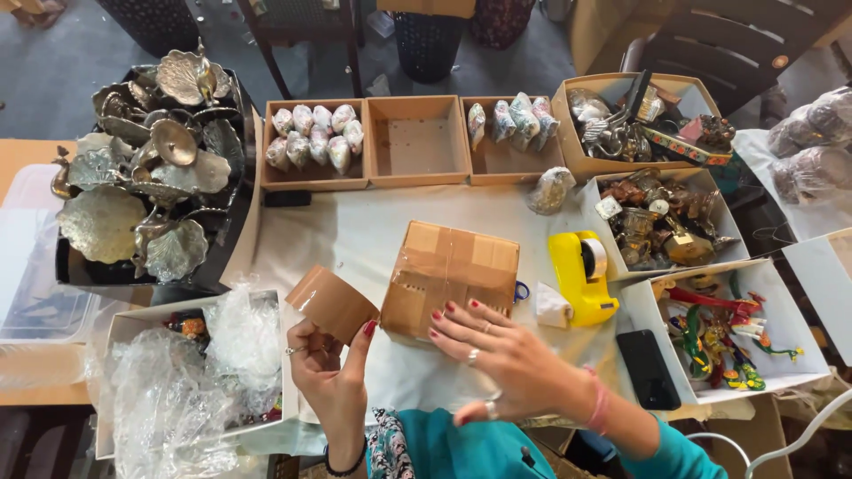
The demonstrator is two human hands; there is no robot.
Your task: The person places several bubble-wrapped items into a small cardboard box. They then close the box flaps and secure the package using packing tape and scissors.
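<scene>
Left hand grips brown packing-tape roll; right hand lies flat, fingers spread, holding nothing, on taped cardboard box beside yellow tape dispenser

Browns, silver and one bright yellow

Brown tape roll and tan cardboard box; yellow tape dispenser; silver leaf-shaped dishes; white cloth on the tabletop; black phone; teal sleeves.
</scene>
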